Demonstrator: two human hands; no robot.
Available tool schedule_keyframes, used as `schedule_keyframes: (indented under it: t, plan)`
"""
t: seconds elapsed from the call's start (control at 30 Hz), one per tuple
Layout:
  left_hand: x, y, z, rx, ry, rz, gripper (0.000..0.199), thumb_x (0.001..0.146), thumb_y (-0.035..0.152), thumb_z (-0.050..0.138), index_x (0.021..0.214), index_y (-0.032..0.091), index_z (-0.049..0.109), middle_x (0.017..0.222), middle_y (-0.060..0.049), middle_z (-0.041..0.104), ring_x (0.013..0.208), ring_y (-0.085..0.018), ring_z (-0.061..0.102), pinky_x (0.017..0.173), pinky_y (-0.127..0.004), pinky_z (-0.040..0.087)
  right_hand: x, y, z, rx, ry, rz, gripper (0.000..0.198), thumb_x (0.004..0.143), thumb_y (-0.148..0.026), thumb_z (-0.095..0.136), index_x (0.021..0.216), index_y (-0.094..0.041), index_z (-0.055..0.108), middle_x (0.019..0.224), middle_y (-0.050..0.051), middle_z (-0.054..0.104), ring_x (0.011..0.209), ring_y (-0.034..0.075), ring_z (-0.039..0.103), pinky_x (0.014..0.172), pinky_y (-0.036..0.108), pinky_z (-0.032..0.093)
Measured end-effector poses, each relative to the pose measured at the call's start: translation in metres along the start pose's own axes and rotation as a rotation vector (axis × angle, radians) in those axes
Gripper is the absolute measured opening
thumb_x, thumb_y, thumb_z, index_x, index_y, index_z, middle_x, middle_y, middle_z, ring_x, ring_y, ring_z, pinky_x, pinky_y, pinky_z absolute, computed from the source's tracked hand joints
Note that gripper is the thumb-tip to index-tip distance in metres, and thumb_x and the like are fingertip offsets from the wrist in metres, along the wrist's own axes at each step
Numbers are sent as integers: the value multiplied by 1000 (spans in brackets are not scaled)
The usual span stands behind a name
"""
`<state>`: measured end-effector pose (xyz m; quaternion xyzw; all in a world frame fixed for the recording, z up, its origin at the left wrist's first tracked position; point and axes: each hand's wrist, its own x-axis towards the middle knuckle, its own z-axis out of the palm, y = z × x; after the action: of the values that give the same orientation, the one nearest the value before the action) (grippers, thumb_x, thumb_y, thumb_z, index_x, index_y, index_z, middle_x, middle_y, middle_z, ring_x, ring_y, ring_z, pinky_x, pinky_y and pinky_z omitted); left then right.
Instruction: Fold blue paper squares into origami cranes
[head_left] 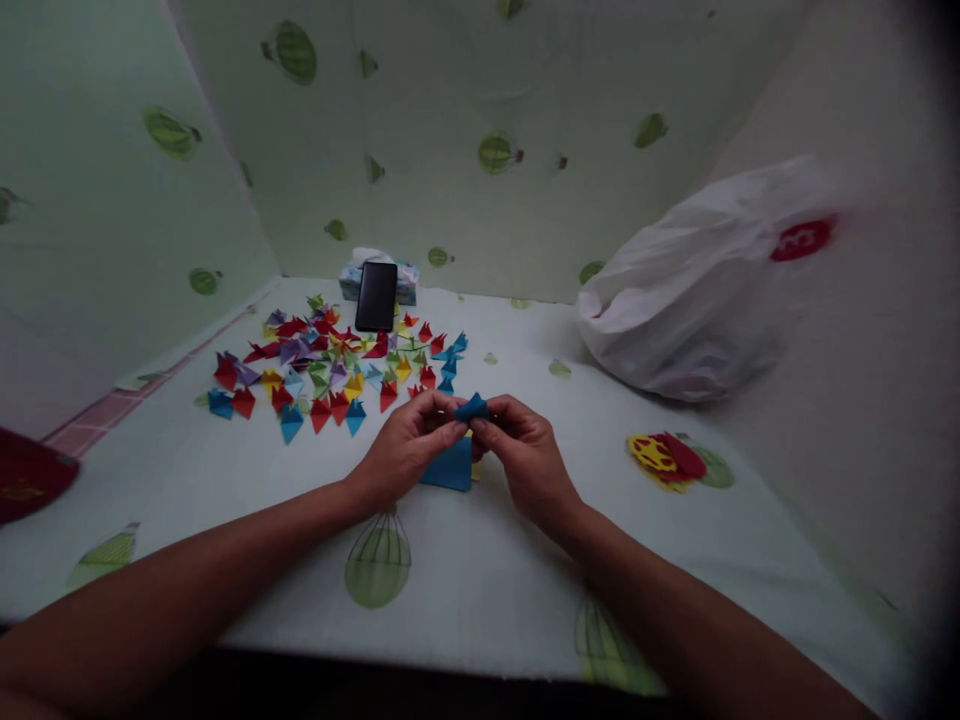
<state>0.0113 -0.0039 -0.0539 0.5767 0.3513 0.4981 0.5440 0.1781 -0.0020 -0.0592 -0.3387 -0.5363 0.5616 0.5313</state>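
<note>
Between my two hands is a small folded piece of blue paper (472, 408), pinched at both sides above the table. My left hand (409, 440) grips its left side with thumb and fingers closed. On the right side, the thumb and fingers of my right hand (529, 450) are closed on the same paper. Below them a flat blue paper sheet (450, 468) lies on the table, partly hidden by my left hand, with a bit of yellow showing at its edge. Many small folded paper figures (320, 412) in red, blue, yellow, green and purple spread out beyond my left hand.
A dark phone (376, 297) leans on a tissue box (405, 283) at the back. At the right stands a full white plastic bag (675, 300), with red and yellow cut-out pieces (664, 458) in front of it. A red object (34, 475) sits at the left edge.
</note>
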Motion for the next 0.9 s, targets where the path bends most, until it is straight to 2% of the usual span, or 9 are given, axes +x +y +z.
schedule_keyframes:
  t: [0.13,0.27,0.47,0.7,0.9]
  plan:
    - [0,0,0,0,52,41,22,80,31,75,87,18,59,105,-5,67,96,-16,62,88,-31,50,0,2,0,-24,-1,3,6,81,-26,74,84,-23,72,65,-4,60,58,12,55,59,28,46]
    - [0,2,0,-5,27,27,22,81,30,74,87,18,56,111,-6,64,98,-16,61,89,-31,50,1,3,1,39,14,-9,2,79,-24,75,81,-24,76,79,-2,60,61,10,54,59,27,47]
    - [1,1,0,32,6,58,23,82,32,74,91,19,57,88,-1,60,84,-13,58,78,-27,49,2,4,0,15,22,-36,3,79,-27,75,77,-27,77,91,1,58,71,12,54,60,27,50]
    - [-1,4,1,8,58,145,18,80,25,75,85,18,59,98,-3,60,93,-15,59,84,-28,52,2,7,-1,-8,-23,-33,5,79,-26,74,82,-27,78,95,1,59,74,13,54,60,26,50]
    - [0,5,-1,126,110,167,14,81,26,74,87,18,64,90,-3,63,84,-16,61,79,-29,52,2,3,-1,-79,-60,-29,6,80,-29,76,84,-25,75,87,0,59,72,13,52,61,26,48]
